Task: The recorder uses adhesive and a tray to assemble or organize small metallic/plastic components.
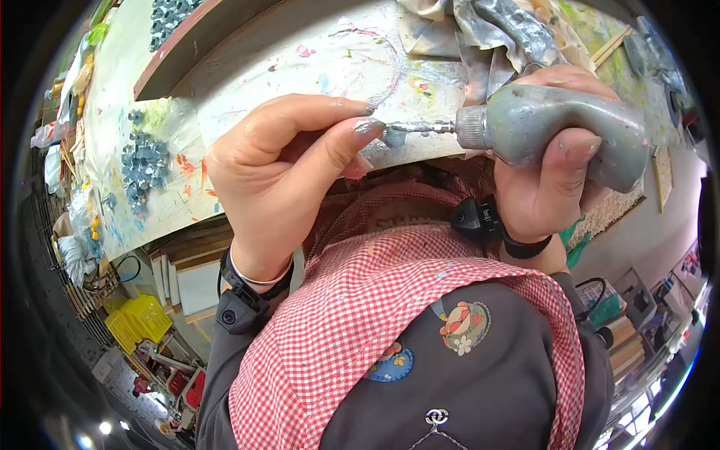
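Note:
My right hand [529,199] is wrapped around a soft squeeze bottle [544,112] filled with grey paint, tipped on its side with its thumb pressed into the wall. From its ribbed collar a thin metal nozzle [429,127], smeared with paint, points left. My left hand [277,169] pinches a small grey piece [394,138] between thumb and forefinger, right by the nozzle's tip. Grey paint coats those fingertips. The piece's exact shape is mostly hidden by the fingers, and I cannot tell whether the nozzle touches it.
Several small blue-grey pieces [142,169] lie heaped on the paint-stained table [262,71] at the left. More pieces [169,19] sit beyond a brown wooden rail [191,49]. Paint-smeared cloths [487,37] are bunched at the far right, beside thin sticks [611,45].

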